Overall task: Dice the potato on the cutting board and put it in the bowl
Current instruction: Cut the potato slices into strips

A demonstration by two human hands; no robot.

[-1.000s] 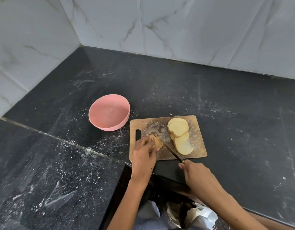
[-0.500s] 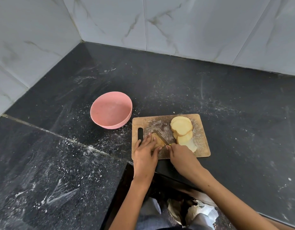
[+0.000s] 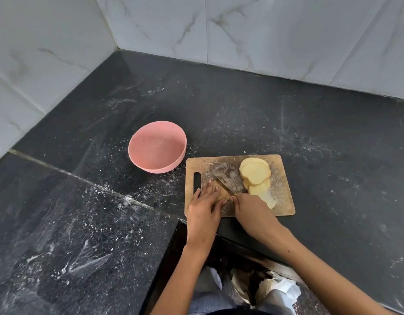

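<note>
Head view, worktop corner. Cutting board (image 3: pixel 285 201), wooden, at the near edge of the dark counter (image 3: pixel 264 110); pink bowl (image 3: pixel 157 149) just beside its far-left corner, nothing visible inside.

Potato, three lots: stack of round slices (image 3: pixel 255 172) on the board's right half; a further pale slice partly under the right wrist; the working piece (image 3: pixel 221 192) at the board's left, under the left hand.

Left hand (image 3: pixel 204 206): fingers curled over the working piece, pinning it down. Right hand (image 3: pixel 253 208): wrapped round the knife's handle, handle itself hidden; knife (image 3: pixel 222 184) blade laid across the working piece, tip pointing away.

Change: a second ago the right hand sat back off the board's near edge with the blade drawn out; now hand and blade have pushed forward into the piece.

Judgement: a cutting stroke is under way; slicing largely done, no dice visible, bowl transfer not begun.
</note>
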